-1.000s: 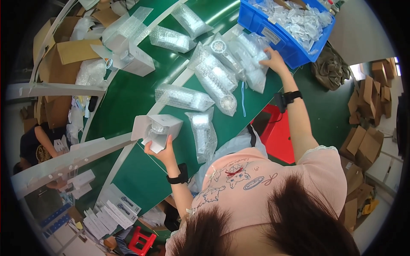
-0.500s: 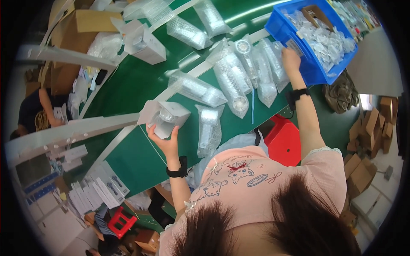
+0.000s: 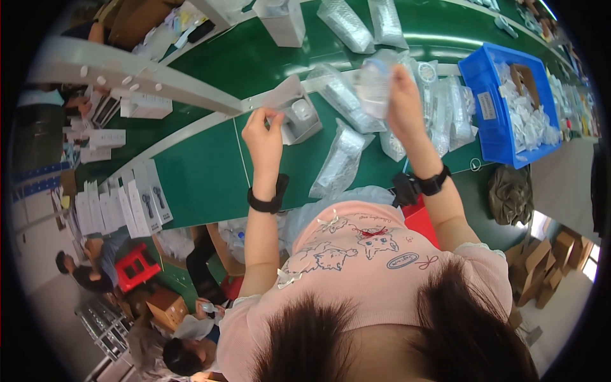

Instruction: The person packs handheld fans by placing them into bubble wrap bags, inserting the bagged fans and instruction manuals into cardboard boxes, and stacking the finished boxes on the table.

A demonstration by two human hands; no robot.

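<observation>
An open white box (image 3: 307, 132) lies on the green table with a rounded, light-coloured item (image 3: 301, 112) inside. My left hand (image 3: 263, 135) is at the box's left edge, thumb and forefinger closed on its side by the flap. Raised over the table to the right, my right hand (image 3: 405, 102) grips a small clear plastic bag (image 3: 374, 88). Motion smears the bag, so its contents cannot be made out. Bubble-wrapped packages (image 3: 342, 159) lie around both hands, and some behind the right hand show a round, fan-like head (image 3: 426, 71).
A blue bin (image 3: 487, 127) full of small clear bags stands at the right. Another open white box (image 3: 281, 25) is at the back. Flat white boxes (image 3: 137, 207) stand in a row at the left, beneath a metal frame bar (image 3: 159, 73). Other people sit lower left.
My right hand has left the blue bin and come left, carrying a clear plastic bag. My left hand has shifted from cupping the box's near side to pinching its edge. The view has turned.
</observation>
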